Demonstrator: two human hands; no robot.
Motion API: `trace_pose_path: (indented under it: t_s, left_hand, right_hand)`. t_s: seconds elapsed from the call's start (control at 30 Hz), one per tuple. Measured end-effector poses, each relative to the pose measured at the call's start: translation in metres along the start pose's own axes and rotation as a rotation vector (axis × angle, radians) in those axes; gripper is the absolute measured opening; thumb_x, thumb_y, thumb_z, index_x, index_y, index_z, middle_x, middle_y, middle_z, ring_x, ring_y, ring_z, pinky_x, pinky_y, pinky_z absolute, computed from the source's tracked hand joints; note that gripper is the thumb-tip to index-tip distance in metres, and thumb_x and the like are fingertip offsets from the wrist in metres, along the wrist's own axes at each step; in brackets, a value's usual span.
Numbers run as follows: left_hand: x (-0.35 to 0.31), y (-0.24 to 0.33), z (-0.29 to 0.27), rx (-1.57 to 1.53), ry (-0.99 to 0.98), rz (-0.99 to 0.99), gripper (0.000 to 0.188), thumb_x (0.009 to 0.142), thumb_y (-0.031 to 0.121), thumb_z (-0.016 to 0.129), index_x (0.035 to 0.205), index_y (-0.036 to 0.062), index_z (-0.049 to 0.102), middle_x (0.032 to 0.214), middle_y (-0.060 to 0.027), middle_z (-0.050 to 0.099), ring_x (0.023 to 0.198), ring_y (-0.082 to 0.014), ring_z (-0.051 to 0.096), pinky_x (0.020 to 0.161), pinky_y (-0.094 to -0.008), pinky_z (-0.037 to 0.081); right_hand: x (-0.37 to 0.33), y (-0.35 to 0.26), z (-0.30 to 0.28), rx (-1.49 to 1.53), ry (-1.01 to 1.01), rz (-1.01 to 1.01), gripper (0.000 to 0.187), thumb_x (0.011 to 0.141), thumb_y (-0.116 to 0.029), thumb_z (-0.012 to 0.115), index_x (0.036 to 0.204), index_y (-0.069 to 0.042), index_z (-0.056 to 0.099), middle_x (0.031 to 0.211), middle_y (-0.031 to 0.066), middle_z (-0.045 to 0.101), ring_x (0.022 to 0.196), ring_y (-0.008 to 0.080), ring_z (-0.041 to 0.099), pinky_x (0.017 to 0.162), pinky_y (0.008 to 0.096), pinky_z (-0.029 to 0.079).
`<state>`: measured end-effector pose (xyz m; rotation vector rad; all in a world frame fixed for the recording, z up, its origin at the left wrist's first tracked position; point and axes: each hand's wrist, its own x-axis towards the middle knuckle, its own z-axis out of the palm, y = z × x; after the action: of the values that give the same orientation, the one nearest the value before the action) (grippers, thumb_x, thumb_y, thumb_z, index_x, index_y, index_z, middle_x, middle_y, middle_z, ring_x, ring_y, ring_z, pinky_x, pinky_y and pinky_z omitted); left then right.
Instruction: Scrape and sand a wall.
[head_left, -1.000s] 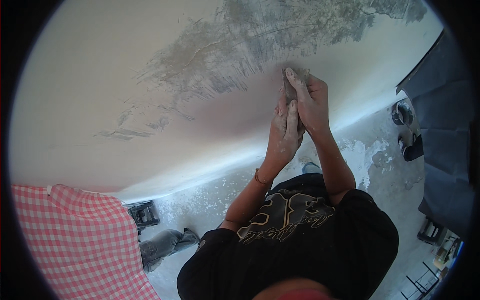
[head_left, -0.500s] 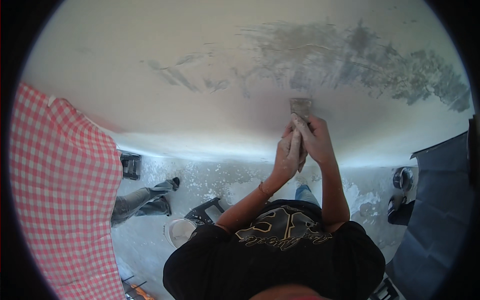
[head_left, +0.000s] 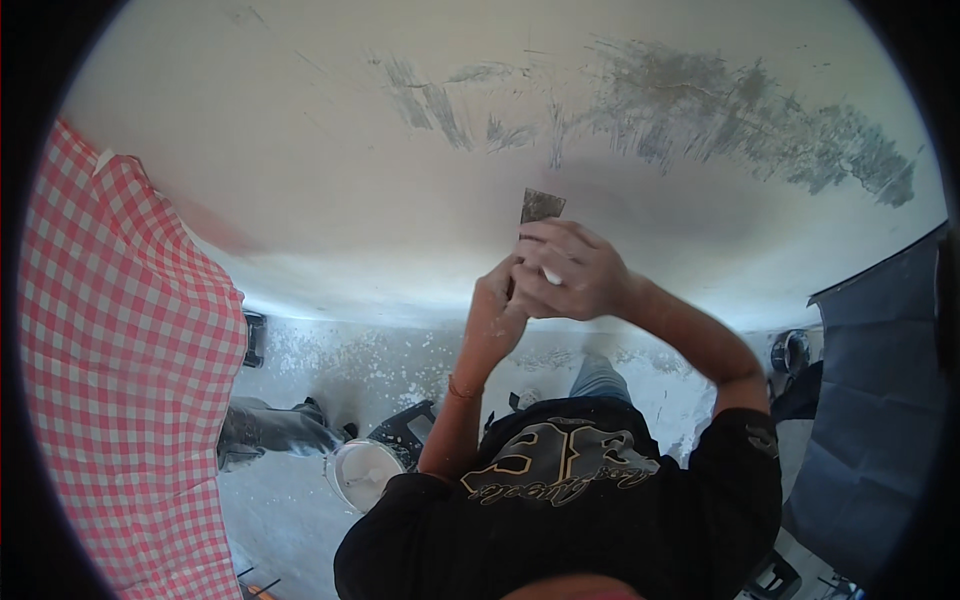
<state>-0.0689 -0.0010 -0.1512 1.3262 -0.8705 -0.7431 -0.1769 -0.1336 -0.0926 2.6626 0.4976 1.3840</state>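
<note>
A putty knife (head_left: 541,204) with a broad grey blade points up toward the pale wall, its handle hidden in my hands. My left hand (head_left: 502,298) is closed round the lower part of the knife. From the right, my right hand (head_left: 575,268) wraps over the knife just below the blade, its fingers slightly blurred. A small white spot shows between my right fingers; I cannot tell what it is. Above the blade, the wall (head_left: 330,200) carries a long band of rough grey scraped patches (head_left: 690,95). Whether the blade touches the wall cannot be made out.
Red-and-white checked cloth (head_left: 130,350) hangs at the left, a dark sheet (head_left: 870,400) at the right. Below are a white bucket (head_left: 362,474), a black stool (head_left: 408,425), a dark bucket (head_left: 790,352) and another person's legs (head_left: 275,430). White splatter marks the floor (head_left: 330,350).
Both hands and the putty knife have moved left, and the blade has tilted. My right hand has turned across the knife, with its elbow swung outward. The view has shifted along the wall.
</note>
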Motion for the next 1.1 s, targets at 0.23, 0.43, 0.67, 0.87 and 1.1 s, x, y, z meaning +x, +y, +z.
trace_pose_path:
  t_s: [0.23, 0.43, 0.67, 0.87, 1.1]
  left_hand:
    - [0.008, 0.025, -0.056, 0.219, -0.007, 0.101, 0.011, 0.096, 0.004, 0.055, 0.094, -0.0051, 0.061, 0.082, -0.0100, 0.062, 0.064, -0.0141, 0.056, 0.060, -0.0299, 0.046]
    - [0.021, 0.030, -0.062, 0.120, 0.170, 0.022, 0.025, 0.105, 0.016, 0.054, 0.090, -0.0036, 0.059, 0.066, 0.0009, 0.050, 0.059, -0.0054, 0.040, 0.051, -0.0271, 0.033]
    - [0.034, 0.020, -0.062, 0.215, 0.313, 0.060, 0.031, 0.103, 0.018, 0.058, 0.080, -0.0025, 0.058, 0.060, 0.0026, 0.047, 0.057, -0.0045, 0.038, 0.049, -0.0267, 0.029]
    - [0.041, 0.028, -0.068, -0.170, 0.277, 0.031, 0.018, 0.100, 0.009, 0.061, 0.086, -0.0010, 0.064, 0.061, 0.0018, 0.052, 0.050, -0.0030, 0.041, 0.045, -0.0217, 0.031]
    - [0.013, 0.018, -0.075, -0.002, 0.260, -0.062, 0.011, 0.096, 0.005, 0.059, 0.098, -0.0014, 0.067, 0.065, 0.0060, 0.050, 0.055, -0.0016, 0.041, 0.049, -0.0186, 0.032]
  right_hand:
    - [0.060, 0.050, 0.064, 0.117, -0.286, -0.268, 0.040, 0.090, -0.046, 0.069, 0.078, -0.009, 0.058, 0.073, 0.0046, 0.057, 0.067, 0.0221, 0.059, 0.067, 0.0339, 0.049]
    - [0.088, 0.080, 0.076, 0.009, -0.275, -0.306, 0.045, 0.093, -0.049, 0.066, 0.067, -0.013, 0.056, 0.060, 0.0010, 0.054, 0.056, 0.0203, 0.058, 0.057, 0.0322, 0.047]
    - [0.092, 0.086, 0.080, 0.076, -0.402, -0.204, 0.039, 0.091, -0.040, 0.066, 0.064, -0.014, 0.057, 0.058, 0.0005, 0.056, 0.059, 0.0201, 0.061, 0.061, 0.0331, 0.049]
    - [0.085, 0.085, 0.088, 0.028, -0.350, -0.225, 0.022, 0.083, -0.026, 0.067, 0.068, -0.014, 0.058, 0.063, -0.0001, 0.057, 0.063, 0.0177, 0.060, 0.065, 0.0319, 0.049]
    - [0.064, 0.053, 0.084, 0.074, -0.244, -0.229, 0.030, 0.086, -0.032, 0.068, 0.067, -0.011, 0.059, 0.060, -0.0006, 0.058, 0.061, 0.0179, 0.060, 0.063, 0.0308, 0.047]
